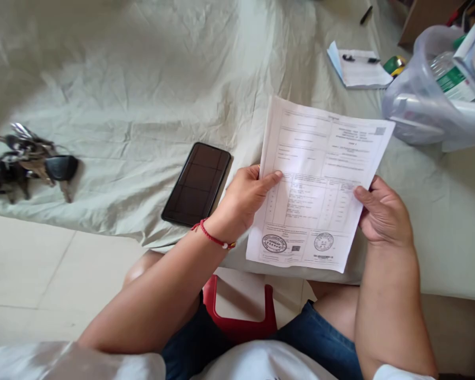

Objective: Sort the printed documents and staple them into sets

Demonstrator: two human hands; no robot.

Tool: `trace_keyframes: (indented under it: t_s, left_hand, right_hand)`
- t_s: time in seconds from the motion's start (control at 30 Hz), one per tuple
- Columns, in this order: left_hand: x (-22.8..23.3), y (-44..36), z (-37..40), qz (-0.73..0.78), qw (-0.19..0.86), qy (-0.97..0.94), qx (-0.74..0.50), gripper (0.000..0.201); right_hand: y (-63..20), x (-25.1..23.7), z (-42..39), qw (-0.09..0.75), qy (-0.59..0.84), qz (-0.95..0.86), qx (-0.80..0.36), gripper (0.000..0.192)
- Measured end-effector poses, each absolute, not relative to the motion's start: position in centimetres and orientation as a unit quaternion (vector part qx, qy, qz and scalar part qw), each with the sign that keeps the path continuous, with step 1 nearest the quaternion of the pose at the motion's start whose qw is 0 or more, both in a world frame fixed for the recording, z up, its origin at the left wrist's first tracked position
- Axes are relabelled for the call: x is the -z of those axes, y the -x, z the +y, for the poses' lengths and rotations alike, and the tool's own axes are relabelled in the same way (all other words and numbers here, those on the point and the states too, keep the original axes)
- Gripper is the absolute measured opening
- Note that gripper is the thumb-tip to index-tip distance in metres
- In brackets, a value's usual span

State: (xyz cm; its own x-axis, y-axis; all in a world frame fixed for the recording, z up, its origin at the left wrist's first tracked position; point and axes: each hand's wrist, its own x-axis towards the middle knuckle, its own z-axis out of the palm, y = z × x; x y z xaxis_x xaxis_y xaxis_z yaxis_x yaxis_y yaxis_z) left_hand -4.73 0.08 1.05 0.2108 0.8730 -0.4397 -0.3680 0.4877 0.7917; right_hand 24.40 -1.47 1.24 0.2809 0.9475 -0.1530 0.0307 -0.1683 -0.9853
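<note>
I hold a printed white paper form (320,179) with a table and two round stamps near its bottom edge, above the edge of a bed. My left hand (243,200) grips its left side, thumb on the front; a red bead bracelet (211,236) circles that wrist. My right hand (383,211) grips the right side, thumb on the sheet. A black phone (197,183) lies face up on the sheet just left of my left hand.
The pale green bedsheet (150,89) covers the bed. A bunch of keys (27,161) lies at the left. A notepad with pens (358,67) and a plastic bag of items (439,100) sit at the upper right. A red stool (237,319) shows between my knees, tiled floor (31,274) at left.
</note>
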Motion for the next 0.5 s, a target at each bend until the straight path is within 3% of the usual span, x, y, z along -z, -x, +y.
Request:
trace_keyframes:
  t_s: [0.07,0.33,0.5]
  left_hand:
    - [-1.5,5.1,0.0,0.467,0.733,-0.280,-0.407,0.025]
    - [-2.6,5.4,1.0,0.502,0.719,-0.265,-0.402,0.011]
    - [-2.8,5.0,1.3,0.508,0.733,-0.224,-0.394,0.015]
  right_hand:
    - [-24.5,-0.9,-1.7,0.491,0.641,-0.383,-0.448,0.072]
    - [-25.7,0.2,-1.4,0.495,0.652,-0.392,-0.419,0.057]
    - [-26.6,0.7,-0.8,0.516,0.657,-0.396,-0.380,0.054]
